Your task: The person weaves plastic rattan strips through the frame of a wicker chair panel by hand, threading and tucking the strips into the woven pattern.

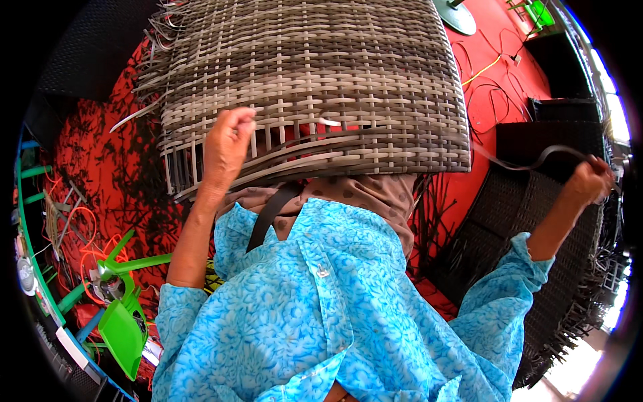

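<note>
A woven wicker panel [321, 63] in grey-brown flat strips lies across my lap. Its near part has an open gap where bare lengthwise strips show, with several loose strips [301, 161] running along it. Over the left end of this gap is my left hand [229, 144], its fingers curled together; whether a strip is between them is hidden. Far out to the right, my right hand [589, 181] is closed on a thin wicker strip [529, 165], which curves back to the panel's right edge. Frayed strip ends [157, 60] stick out along the panel's left side.
Dark strip scraps [100, 154] litter the red floor [479, 181]. A bright green plastic piece [125, 338] lies at lower left beside orange cord [87, 234]. Dark woven furniture [549, 268] stands close on the right. Cables [492, 87] run behind it, near a round green base [457, 17].
</note>
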A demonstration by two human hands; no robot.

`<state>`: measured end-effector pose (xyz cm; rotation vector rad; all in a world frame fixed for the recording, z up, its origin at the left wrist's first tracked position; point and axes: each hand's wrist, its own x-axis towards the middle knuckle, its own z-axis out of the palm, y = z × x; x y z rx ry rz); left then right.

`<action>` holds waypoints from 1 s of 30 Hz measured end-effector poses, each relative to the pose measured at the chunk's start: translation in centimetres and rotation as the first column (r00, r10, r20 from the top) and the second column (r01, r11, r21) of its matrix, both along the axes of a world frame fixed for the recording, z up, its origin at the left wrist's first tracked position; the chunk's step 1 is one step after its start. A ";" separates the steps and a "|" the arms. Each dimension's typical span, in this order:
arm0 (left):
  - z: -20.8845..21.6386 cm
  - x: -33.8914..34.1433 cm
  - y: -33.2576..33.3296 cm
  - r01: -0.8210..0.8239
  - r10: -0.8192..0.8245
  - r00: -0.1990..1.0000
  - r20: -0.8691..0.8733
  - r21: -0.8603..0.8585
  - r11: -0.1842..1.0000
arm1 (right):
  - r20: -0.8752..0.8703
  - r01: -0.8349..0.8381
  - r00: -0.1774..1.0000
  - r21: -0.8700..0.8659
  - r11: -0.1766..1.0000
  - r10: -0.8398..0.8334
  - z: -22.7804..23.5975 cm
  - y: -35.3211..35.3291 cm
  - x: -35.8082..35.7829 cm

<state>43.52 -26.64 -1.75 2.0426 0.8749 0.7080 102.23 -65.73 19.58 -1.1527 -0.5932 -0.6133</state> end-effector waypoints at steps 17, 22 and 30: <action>-0.9 6.9 -5.5 0.176 -0.162 0.984 -0.068 0.406 0.897 | 0.224 0.068 0.826 -0.950 0.304 0.517 -12.8 17.1 -27.0; -1.2 5.1 -6.9 0.386 -0.262 0.907 -0.330 0.397 0.833 | -0.019 -0.095 0.759 -0.992 0.082 0.650 -16.3 19.7 -30.2; -1.7 7.2 -4.7 0.279 -0.270 0.944 -0.187 0.022 0.960 | -0.189 -0.235 0.787 -0.972 0.002 0.587 -18.9 21.2 -32.7</action>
